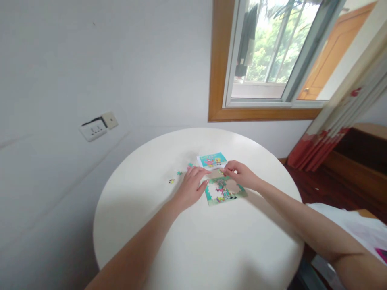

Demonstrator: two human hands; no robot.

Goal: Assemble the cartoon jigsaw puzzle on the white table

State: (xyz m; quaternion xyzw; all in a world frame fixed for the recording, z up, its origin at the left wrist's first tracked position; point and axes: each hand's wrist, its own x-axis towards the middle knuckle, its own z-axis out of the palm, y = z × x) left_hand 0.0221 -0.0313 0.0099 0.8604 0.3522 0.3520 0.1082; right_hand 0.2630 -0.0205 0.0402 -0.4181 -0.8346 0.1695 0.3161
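Note:
A partly assembled jigsaw puzzle (225, 192) with a teal cartoon scene lies on the round table, with bare gaps among its joined pieces. My right hand (241, 174) is over its upper right, thumb and fingertips pinched on a small puzzle piece (222, 172). At the puzzle's left edge rests my left hand (191, 186), fingers stretched out and thumb apart, holding nothing I can see. Just behind the puzzle is a picture card (213, 160) with cartoon figures on teal. Part of the puzzle's upper edge is hidden by my hands.
Loose puzzle pieces (171, 181) lie left of my left hand. The white round table (127, 225) stands by a wall with a socket (93, 129). A wood-framed window (222, 80) and a curtain (329, 129) are beyond. White fabric (347, 225) lies at the right.

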